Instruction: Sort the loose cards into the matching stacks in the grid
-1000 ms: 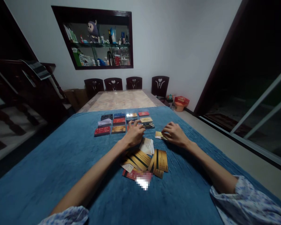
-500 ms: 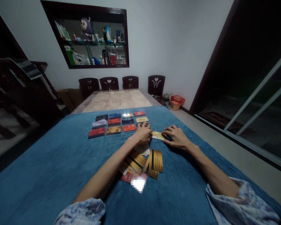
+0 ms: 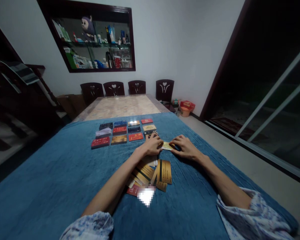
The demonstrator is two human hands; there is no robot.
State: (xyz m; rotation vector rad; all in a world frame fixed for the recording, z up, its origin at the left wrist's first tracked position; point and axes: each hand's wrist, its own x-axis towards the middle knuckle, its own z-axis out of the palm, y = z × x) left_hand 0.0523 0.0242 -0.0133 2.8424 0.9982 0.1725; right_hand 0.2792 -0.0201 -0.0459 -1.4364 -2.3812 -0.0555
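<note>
A yellow card (image 3: 167,146), perhaps with others under it, lies low over the blue cloth (image 3: 195,186). My left hand (image 3: 153,144) pinches its left end, and my right hand (image 3: 185,147) closes on its right end. Just beyond my left hand is a black patterned card (image 3: 151,133), partly covered by my fingers. Nearer me, loose gold cards (image 3: 165,171) overlap in a messy heap with a red card (image 3: 132,191) at its lower left. My left forearm hides part of that heap. One bright, blurred patch there cannot be read.
Small card stacks stand in rows ahead, among them a red stack (image 3: 100,142), a gold stack (image 3: 119,139), a white stack (image 3: 103,132) and a cream stack (image 3: 149,127). Past the cloth, the bare stone tabletop (image 3: 125,104) reaches toward dark chairs (image 3: 137,87) by the wall.
My hands have come slightly closer together, and less of the yellow card shows between them. The whole view has shifted a little. The card stacks and loose heap look the same.
</note>
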